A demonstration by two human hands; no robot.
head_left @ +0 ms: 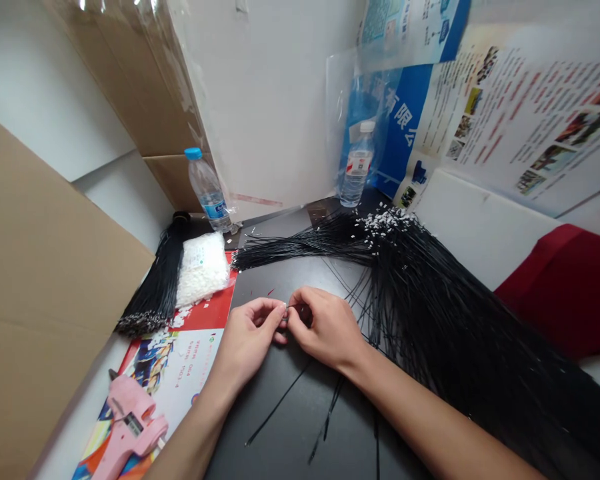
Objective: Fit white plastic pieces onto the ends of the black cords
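Note:
My left hand (pixel 253 337) is closed in a pinch in front of me, with a small white connector (pixel 284 305) just showing at its thumb tip. Close against it, my right hand (pixel 325 327) pinches a thin black wire, mostly hidden by the fingers. The fingertips of both hands nearly meet. Below them, a loose black wire (pixel 279 405) lies slanting across the dark table (pixel 275 460). To the right spreads a large heap of black wires (pixel 440 347), with many white connectors (pixel 387 221) at its far end.
A bag of white connectors (pixel 203 267) sits left, beside another black wire bundle (pixel 155 280). A pink glue gun (pixel 130 427) lies on a printed sheet (pixel 200 360). Two bottles stand behind: one blue-capped (pixel 210 193), one white-capped (pixel 357 167). Cardboard (pixel 50 287) borders the left.

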